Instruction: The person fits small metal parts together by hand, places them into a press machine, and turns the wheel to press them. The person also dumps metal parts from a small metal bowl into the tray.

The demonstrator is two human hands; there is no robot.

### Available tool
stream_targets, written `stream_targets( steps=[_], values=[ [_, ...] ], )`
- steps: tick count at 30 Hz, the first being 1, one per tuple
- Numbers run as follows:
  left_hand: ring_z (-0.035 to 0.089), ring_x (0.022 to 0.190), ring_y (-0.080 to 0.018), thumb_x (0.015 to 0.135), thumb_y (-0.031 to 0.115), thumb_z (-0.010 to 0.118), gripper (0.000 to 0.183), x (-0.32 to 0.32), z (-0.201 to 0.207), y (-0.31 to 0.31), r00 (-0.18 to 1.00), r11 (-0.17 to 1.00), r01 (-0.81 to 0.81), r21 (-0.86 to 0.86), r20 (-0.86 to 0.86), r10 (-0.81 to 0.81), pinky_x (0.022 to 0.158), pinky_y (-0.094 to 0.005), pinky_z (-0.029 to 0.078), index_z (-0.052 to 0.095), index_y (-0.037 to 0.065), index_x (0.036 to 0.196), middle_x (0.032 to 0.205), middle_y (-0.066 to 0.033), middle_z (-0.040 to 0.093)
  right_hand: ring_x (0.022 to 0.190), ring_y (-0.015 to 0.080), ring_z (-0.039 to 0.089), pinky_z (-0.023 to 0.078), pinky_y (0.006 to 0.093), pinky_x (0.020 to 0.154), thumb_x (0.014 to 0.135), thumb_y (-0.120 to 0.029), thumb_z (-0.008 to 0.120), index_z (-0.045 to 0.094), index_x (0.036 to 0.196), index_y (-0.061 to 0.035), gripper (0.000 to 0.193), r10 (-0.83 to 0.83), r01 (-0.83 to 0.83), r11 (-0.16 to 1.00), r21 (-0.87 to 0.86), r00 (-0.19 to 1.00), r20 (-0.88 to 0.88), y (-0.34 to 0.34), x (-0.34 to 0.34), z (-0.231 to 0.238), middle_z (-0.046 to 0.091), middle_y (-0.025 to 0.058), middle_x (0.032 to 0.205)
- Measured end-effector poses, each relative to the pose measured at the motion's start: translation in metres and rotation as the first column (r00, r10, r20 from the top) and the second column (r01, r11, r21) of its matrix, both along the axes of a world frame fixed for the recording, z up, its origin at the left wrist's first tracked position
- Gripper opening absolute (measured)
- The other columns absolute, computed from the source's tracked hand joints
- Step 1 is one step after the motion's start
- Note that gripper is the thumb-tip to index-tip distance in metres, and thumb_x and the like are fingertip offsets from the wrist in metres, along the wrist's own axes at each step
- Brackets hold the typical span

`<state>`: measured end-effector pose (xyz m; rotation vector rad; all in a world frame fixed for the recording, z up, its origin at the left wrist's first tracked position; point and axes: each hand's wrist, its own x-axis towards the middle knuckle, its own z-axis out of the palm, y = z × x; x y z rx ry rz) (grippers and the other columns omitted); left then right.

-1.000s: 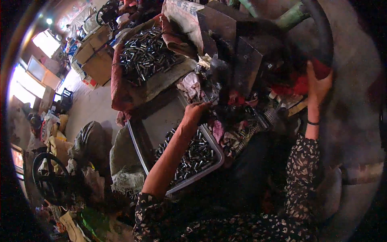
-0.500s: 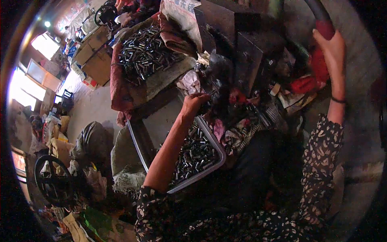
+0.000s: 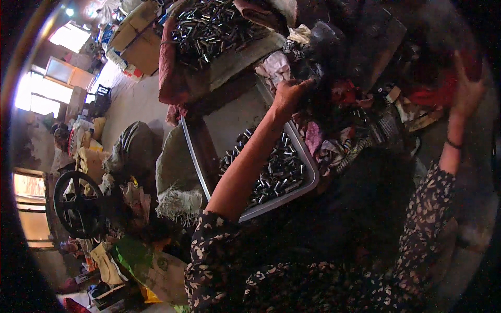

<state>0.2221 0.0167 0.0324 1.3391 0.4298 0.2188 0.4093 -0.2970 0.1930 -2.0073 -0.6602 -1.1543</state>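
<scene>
My left hand reaches forward, its fingers pinched together beside a dark machine; whatever lies between the fingertips is too dark to make out. Under that forearm stands a grey-rimmed plastic bin holding many small, shiny metal cylinders. Far to the right, my right hand is wrapped round a dark red grip on what looks like a curved lever. Shadow hides most of that lever. A crumpled pale pink cloth lies next to my left hand.
Beyond the bin, a red-edged sack carries a large heap of similar metal pieces. To the left are a black handwheel, a grey-covered bundle and cardboard boxes. Rags lie right of the bin.
The view has shifted, so the bin and heap appear higher and farther right. My right hand, still on the red grip, has moved lower and outward. My left hand stays by the machine.
</scene>
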Motion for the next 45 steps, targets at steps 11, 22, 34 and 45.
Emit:
stream_targets(
  steps=[11, 22, 34, 45],
  values=[
    [0.054, 0.057, -0.0136, 0.078, 0.021, 0.058, 0.022, -0.026, 0.004, 0.014, 0.985, 0.984, -0.166, -0.062, -0.065, 0.162, 0.051, -0.0277, 0.044, 0.06, 0.0, 0.087, 0.071, -0.0049, 0.059, 0.091, 0.0251, 0.056, 0.044, 0.0339, 0.081, 0.073, -0.023, 0.068, 0.055, 0.102, -0.0003, 0.039, 0.02, -0.11, 0.954, 0.278, 0.951, 0.31, 0.074, -0.113, -0.001, 0.059, 0.0129, 0.1],
    [0.055, 0.086, -0.0216, 0.089, 0.026, 0.045, 0.026, -0.212, 0.029, 0.075, 0.886, 0.61, -0.176, -0.773, 0.146, 0.44, 0.073, -0.0339, 0.049, 0.052, 0.004, 0.1, 0.092, -0.0098, 0.057, 0.086, 0.0213, 0.05, 0.042, 0.0306, 0.07, 0.07, -0.012, 0.05, 0.055, 0.077, -0.0077, 0.01, 0.813, -0.888, 0.062, -0.456, 0.31, -0.492, 0.212, -0.335, -0.145, 0.051, 0.0079, 0.087],
    [0.056, 0.074, -0.0129, 0.083, 0.02, 0.053, 0.026, -0.231, 0.021, 0.063, 0.954, 0.915, -0.301, -0.27, -0.1, 0.284, 0.063, -0.0262, 0.047, 0.053, 0.003, 0.103, 0.083, -0.0047, 0.058, 0.076, 0.0248, 0.057, 0.045, 0.0336, 0.07, 0.069, -0.005, 0.059, 0.055, 0.08, -0.0011, 0.012, 0.803, -0.958, 0.245, 0.147, 0.115, -0.585, 0.237, -0.296, -0.152, 0.054, 0.0121, 0.083],
    [0.057, 0.08, -0.0331, 0.07, 0.006, 0.053, 0.019, -0.157, -0.003, 0.08, 0.934, 0.111, 0.346, 0.932, -0.353, 0.053, 0.065, -0.0407, 0.048, 0.06, 0.006, 0.088, 0.088, -0.014, 0.057, 0.074, 0.0084, 0.056, 0.045, 0.0214, 0.065, 0.077, -0.011, 0.061, 0.056, 0.1, 0.0003, 0.026, 0.663, -0.683, 0.518, 0.515, -0.06, -0.746, 0.221, -0.224, -0.169, 0.06, 0.0044, 0.087]
  ],
)
